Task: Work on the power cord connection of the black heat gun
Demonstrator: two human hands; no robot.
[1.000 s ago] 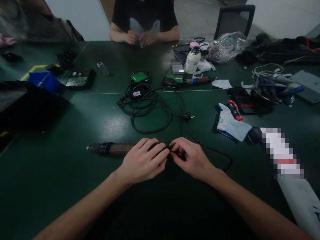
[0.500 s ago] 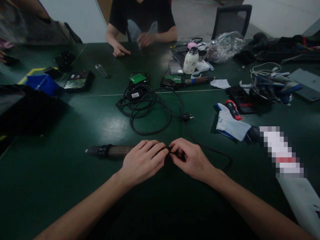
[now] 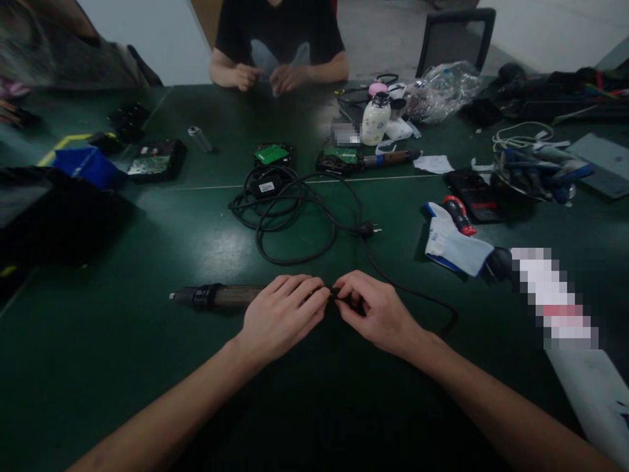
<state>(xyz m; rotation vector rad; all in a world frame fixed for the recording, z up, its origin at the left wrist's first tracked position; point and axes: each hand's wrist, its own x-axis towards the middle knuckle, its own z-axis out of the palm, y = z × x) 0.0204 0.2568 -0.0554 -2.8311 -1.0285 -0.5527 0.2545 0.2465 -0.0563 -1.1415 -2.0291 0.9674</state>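
Note:
An electric screwdriver [image 3: 234, 296] lies on the green table, its bit pointing left. My left hand [image 3: 285, 314] is closed over its rear half and hides that part. At the tool's right end, my right hand [image 3: 376, 311] pinches a black cable connector [image 3: 335, 293], partly covered by the fingers. Whether the connector sits in the tool's end or just outside it, I cannot tell. The black power cord [image 3: 417, 293] runs off behind my right hand, and its coils, with an adapter box [image 3: 265, 187] and a plug [image 3: 367, 229], lie beyond my hands.
Circuit-board devices [image 3: 272, 155] stand further back, near a second electric screwdriver [image 3: 393, 158] and a patterned bottle [image 3: 376, 119]. On the right are a glove [image 3: 455, 246], a red-black handle [image 3: 460, 215] and a phone [image 3: 476, 196]. Across the table sits a person [image 3: 280, 39].
My hands and the screwdriver stay nearly in place; a small gold-coloured spot now shows by the connector. The person opposite has drawn one hand back toward the other.

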